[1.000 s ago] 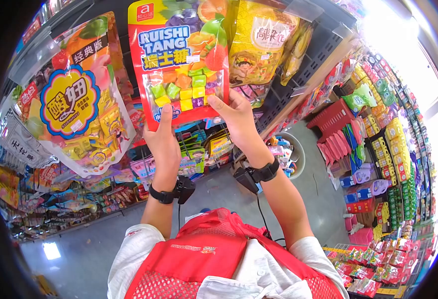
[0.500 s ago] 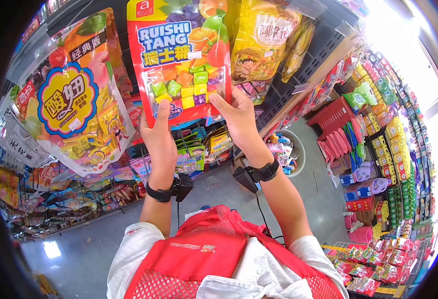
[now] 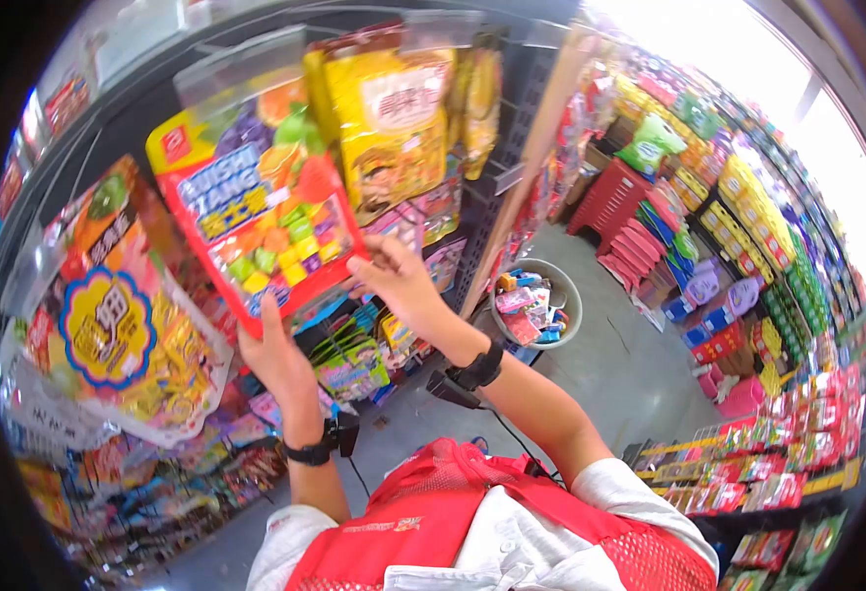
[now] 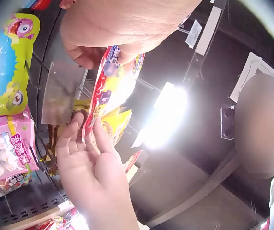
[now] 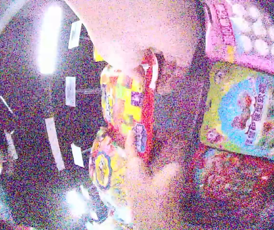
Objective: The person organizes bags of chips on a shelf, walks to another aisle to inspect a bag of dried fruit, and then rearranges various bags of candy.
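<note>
A red-edged bag of fruit candy [image 3: 256, 217], lettered "RUISHI TANG" and with a clear window of coloured cubes, is held by its bottom corners in front of the rack. My left hand [image 3: 280, 360] grips the lower left corner, thumb over the front and fingers behind. At the lower right, my right hand [image 3: 403, 291] pinches the edge between thumb and fingers. The left wrist view catches the bag [image 4: 103, 91] edge-on between both hands. Grainy as it is, the right wrist view shows the bag's window [image 5: 127, 100].
A yellow bag [image 3: 389, 138] hangs to the right, and a large candy bag with a blue-rimmed badge [image 3: 108, 315] to the left. Lower down hang more packets [image 3: 349, 369]. A round bin [image 3: 577, 300] of small packs stands on the floor, near stacked red stools [image 3: 605, 202].
The head view has swung right, so the rack appears shifted left and tilted. The candy bag now leans left in view; both hands still hold its bottom corners.
</note>
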`<move>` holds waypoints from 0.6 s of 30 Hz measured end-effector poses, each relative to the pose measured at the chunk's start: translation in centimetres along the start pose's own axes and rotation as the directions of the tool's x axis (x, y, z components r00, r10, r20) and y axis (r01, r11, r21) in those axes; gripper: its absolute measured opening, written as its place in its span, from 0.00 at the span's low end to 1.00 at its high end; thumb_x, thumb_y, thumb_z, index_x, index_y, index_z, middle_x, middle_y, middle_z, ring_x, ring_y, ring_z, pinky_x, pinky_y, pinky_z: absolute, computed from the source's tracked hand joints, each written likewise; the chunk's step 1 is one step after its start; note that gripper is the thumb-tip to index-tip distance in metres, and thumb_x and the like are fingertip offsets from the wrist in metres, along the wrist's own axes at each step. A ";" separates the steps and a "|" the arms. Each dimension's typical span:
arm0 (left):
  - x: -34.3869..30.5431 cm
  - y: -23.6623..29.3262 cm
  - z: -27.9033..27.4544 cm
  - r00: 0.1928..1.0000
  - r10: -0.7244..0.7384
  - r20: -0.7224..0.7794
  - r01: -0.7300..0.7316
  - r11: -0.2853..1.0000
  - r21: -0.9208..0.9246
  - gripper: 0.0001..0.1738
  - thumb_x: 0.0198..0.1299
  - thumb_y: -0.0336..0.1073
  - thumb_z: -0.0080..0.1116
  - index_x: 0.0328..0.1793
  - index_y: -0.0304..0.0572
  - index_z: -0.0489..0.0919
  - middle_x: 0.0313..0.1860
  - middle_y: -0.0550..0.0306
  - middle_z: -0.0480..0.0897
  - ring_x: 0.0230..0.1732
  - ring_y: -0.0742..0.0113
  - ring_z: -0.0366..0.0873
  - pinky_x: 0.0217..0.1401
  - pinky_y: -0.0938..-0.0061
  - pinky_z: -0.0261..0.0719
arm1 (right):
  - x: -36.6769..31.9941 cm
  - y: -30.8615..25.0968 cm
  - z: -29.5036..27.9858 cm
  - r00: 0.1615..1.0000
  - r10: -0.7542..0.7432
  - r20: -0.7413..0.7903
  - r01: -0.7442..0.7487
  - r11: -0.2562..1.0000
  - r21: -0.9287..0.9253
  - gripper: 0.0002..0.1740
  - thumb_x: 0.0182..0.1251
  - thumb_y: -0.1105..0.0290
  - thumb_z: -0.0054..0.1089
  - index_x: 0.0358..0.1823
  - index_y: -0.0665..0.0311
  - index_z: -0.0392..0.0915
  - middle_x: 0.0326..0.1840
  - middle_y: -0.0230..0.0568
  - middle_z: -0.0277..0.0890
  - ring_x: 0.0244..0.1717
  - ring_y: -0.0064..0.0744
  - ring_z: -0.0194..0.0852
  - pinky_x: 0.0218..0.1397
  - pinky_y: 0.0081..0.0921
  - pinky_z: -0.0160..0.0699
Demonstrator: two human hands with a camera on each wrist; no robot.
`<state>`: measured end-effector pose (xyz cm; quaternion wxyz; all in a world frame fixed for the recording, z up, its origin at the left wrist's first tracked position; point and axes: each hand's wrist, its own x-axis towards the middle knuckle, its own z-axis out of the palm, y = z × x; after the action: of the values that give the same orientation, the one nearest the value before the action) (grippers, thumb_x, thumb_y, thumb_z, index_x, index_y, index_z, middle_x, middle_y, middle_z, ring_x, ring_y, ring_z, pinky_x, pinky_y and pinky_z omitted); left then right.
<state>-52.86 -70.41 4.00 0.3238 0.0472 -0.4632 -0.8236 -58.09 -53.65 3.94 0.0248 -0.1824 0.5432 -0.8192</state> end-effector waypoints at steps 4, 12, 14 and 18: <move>0.2 -2.0 -2.6 1.000 -0.011 0.028 0.011 1.000 -0.011 0.14 0.73 0.34 0.61 0.58 0.37 0.76 0.50 0.58 0.83 0.47 0.71 0.82 0.51 0.74 0.82 | -1.3 -0.2 -0.7 0.997 0.053 -0.049 -0.050 0.997 0.054 0.19 0.77 0.69 0.61 0.63 0.68 0.72 0.51 0.40 0.82 0.46 0.32 0.86 0.51 0.30 0.88; -0.4 -2.9 -3.1 0.996 -0.074 0.040 0.069 0.991 0.116 0.14 0.73 0.38 0.62 0.59 0.40 0.78 0.52 0.60 0.83 0.44 0.74 0.79 0.51 0.74 0.78 | -4.4 1.3 -3.4 0.983 0.113 -0.147 -0.113 0.994 0.008 0.15 0.77 0.69 0.61 0.58 0.70 0.76 0.48 0.40 0.82 0.45 0.31 0.86 0.50 0.28 0.88; -0.7 -2.7 -3.0 0.994 -0.077 0.073 0.065 0.985 0.160 0.17 0.73 0.39 0.61 0.62 0.40 0.77 0.56 0.60 0.83 0.43 0.75 0.77 0.50 0.75 0.76 | -5.5 1.7 -3.5 0.975 0.127 -0.183 -0.128 0.992 0.004 0.13 0.77 0.69 0.61 0.55 0.70 0.76 0.44 0.39 0.83 0.42 0.28 0.86 0.47 0.26 0.88; -0.1 -3.3 -3.5 0.991 -0.111 0.070 0.102 0.988 0.116 0.18 0.74 0.40 0.61 0.64 0.41 0.76 0.56 0.59 0.82 0.43 0.76 0.76 0.49 0.75 0.75 | -7.8 3.1 -4.9 0.965 0.169 -0.200 -0.168 0.986 0.023 0.13 0.77 0.68 0.61 0.54 0.70 0.77 0.42 0.39 0.83 0.41 0.27 0.85 0.46 0.25 0.87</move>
<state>-53.13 -71.71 -0.63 0.2582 0.0586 -0.5177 -0.8136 -52.93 -48.73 -2.65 0.0398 -0.0518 0.5540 -0.8300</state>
